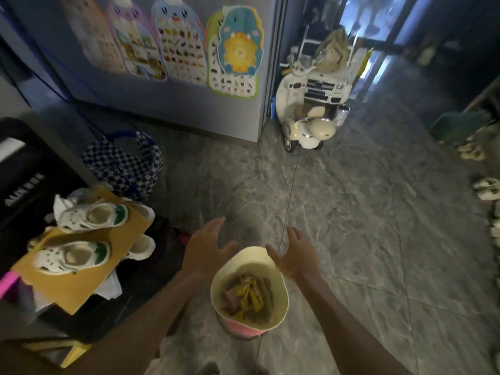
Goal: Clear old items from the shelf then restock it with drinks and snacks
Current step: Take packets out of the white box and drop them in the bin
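A pink bin with a cream inner wall [281, 290] stands on the grey stone floor in front of me. Inside it lie yellow and brownish wrappers [249, 296]. My left hand [209, 247] hovers above the bin's left rim with fingers spread and nothing in it. Above the right rim, my right hand [296, 255] is spread the same way, palm turned inward, holding nothing. Neither hand touches the bin. No shelf, drinks or snacks are visible in this view.
At left a cardboard sheet [89, 280] carries two white-and-green shoes [75, 255]; a blue checkered bag [124, 169] sits behind it. A cream toy scooter [303, 125] and white toy car stand by the poster-covered wall. Slippers [487, 188] lie at right.
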